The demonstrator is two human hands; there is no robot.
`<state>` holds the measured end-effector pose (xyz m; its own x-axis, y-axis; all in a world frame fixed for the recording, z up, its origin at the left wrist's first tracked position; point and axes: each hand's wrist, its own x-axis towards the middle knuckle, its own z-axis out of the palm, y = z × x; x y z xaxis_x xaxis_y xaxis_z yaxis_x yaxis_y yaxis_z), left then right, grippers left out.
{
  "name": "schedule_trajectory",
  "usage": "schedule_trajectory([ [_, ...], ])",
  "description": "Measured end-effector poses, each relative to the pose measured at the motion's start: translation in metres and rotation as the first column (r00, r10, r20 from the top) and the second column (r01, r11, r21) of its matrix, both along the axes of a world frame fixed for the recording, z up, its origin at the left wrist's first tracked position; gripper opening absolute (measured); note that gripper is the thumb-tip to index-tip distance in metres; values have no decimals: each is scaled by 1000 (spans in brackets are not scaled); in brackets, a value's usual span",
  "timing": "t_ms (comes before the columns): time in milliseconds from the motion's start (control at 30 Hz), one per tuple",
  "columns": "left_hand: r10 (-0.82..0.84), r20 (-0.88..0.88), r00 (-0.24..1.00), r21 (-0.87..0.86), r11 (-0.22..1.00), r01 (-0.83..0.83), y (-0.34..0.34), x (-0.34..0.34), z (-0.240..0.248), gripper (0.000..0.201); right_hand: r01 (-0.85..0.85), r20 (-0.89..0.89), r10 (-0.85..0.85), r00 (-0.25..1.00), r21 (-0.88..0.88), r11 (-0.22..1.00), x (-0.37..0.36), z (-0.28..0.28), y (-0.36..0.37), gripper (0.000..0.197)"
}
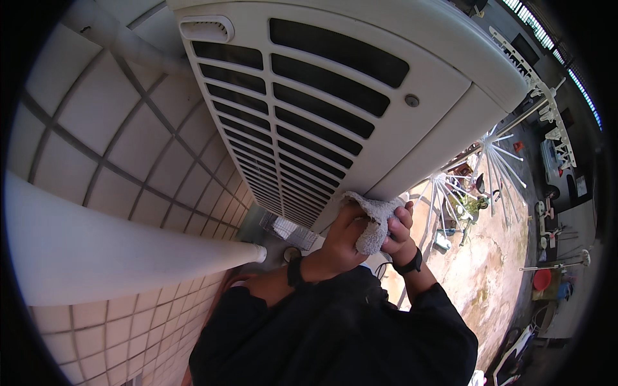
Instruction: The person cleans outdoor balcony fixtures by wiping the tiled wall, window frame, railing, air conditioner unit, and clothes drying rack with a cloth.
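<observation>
Both my hands grip one light grey terry cloth (pixel 380 211), held bunched up close to my chest. My left hand (pixel 347 235) has its fingers curled round the cloth's left side. On the other side my right hand (pixel 400 235) pinches the cloth between bent fingers. Just beyond them stands a large white air conditioner outdoor unit (pixel 444 119), its slatted grille (pixel 277 122) on the left part of the panel. The cloth overlaps the lower edge of this panel; whether it touches the casing I cannot tell.
A thick white pipe (pixel 135 241) runs along the tiled wall (pixel 103 138) on my left. To the right, white folding drying racks (pixel 450 193) stand on a sunlit concrete floor (pixel 483 276). A red basin (pixel 542 279) and a parked vehicle (pixel 553 164) are farther right.
</observation>
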<state>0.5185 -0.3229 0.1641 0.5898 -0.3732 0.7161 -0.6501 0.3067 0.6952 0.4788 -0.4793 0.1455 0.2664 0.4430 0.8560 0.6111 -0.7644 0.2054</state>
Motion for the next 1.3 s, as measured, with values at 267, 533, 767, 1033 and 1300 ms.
schedule_trajectory([
  [267, -3, 290, 957, -64, 998, 22, -2, 22, 13, 37, 157, 5, -159, 987, 109, 982, 7, -22, 6, 51],
  [533, -84, -282, 956, -21, 996, 81, 2, -1, -131, 38, 35, -101, -29, 994, 52, 998, 1, -90, 20, 35],
  [767, 58, -312, 948, 72, 997, -37, 19, -13, -128, 45, 149, -268, -172, 948, -105, 983, -6, -77, 33, 34],
  [1033, 167, -338, 926, 206, 973, -101, 9, -40, -120, 47, -74, -552, 18, 834, -79, 994, -28, -64, -8, 41],
  [1300, 129, -491, 861, 76, 992, -106, -60, -76, -100, 29, 339, -749, 314, 583, 576, 744, -79, -68, -68, 77],
])
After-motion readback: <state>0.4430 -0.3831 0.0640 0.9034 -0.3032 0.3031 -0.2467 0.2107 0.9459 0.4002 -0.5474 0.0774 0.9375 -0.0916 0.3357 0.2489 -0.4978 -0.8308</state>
